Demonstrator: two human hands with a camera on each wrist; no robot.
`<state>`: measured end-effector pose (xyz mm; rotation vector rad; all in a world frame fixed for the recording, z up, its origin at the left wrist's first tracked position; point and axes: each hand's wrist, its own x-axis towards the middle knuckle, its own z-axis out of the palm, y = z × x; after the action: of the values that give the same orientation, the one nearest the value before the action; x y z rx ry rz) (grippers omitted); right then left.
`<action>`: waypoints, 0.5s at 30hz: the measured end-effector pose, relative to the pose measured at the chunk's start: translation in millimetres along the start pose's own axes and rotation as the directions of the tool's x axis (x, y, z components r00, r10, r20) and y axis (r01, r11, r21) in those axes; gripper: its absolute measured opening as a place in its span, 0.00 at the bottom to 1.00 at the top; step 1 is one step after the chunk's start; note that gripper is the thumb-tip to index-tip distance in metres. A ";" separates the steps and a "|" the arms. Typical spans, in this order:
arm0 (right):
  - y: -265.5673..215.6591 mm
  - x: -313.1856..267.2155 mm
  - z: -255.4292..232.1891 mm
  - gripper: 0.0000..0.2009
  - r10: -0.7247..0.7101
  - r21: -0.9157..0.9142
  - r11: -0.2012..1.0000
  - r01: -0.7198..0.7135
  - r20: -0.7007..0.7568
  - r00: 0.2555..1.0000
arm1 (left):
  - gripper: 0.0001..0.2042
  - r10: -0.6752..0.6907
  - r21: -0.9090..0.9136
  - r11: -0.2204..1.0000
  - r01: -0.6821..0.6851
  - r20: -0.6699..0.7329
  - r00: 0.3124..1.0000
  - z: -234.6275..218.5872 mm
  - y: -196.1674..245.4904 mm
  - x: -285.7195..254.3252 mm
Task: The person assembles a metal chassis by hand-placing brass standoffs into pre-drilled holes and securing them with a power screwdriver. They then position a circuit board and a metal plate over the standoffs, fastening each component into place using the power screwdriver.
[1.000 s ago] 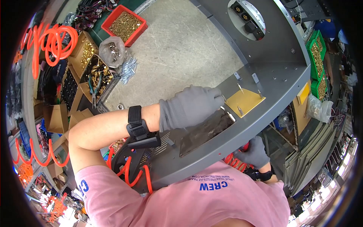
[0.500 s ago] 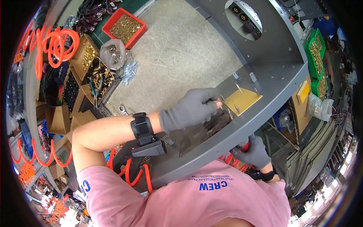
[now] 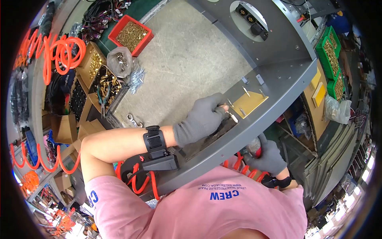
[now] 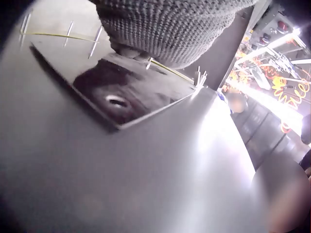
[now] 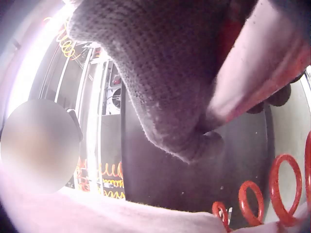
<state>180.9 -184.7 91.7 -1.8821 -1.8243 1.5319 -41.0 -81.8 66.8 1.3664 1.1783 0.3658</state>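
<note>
The left hand (image 3: 202, 119), in a grey knit glove with a bare fingertip showing, pinches a small metal post (image 3: 233, 117) beside the yellow plate (image 3: 251, 104). Several thin metal posts stand up from this plate, which lies on the dark grey metal housing (image 3: 215, 149). Below the left hand is a dark rectangular recess (image 4: 131, 92) in the housing. On the near side of the housing, the gloved right hand (image 3: 268, 156) grips an air tool (image 3: 253, 146) with a silver body and a red part. Its pinkish-looking barrel (image 5: 262, 58) runs past the fingers in the right wrist view.
A red bin (image 3: 149, 37) of brass fasteners, a plastic bag (image 3: 118, 62) and loose silver screws (image 3: 137, 79) are at the far left. A wrench (image 3: 133, 119) lies near the left forearm. Red coiled hoses (image 3: 151, 185) hang close to the body. Green bins (image 3: 327, 65) stand at right.
The left hand has drawn back from the yellow plate's posts, down and to the left, and its bare fingertip has come into view. The right hand still holds the air tool, now more visible.
</note>
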 end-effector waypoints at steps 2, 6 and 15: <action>-0.8 0.5 1.2 0.30 0.010 0.019 1.000 -0.010 0.005 1.000 | 0.07 -0.023 -0.017 1.000 0.023 0.009 1.000 0.2 0.2 -0.2; -1.2 1.0 -1.1 0.29 0.032 -0.019 0.999 -0.031 0.023 0.999 | 0.07 -0.064 -0.093 0.993 0.066 0.022 0.998 1.7 -2.6 0.7; -0.5 1.0 -0.9 0.30 0.019 -0.076 0.997 -0.018 0.014 1.000 | 0.07 -0.138 -0.098 0.985 0.145 0.076 0.988 -2.9 2.0 1.8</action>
<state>181.0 -183.3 92.0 -1.9310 -1.9026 1.5067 -41.7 -78.3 68.3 1.1890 1.1758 0.2724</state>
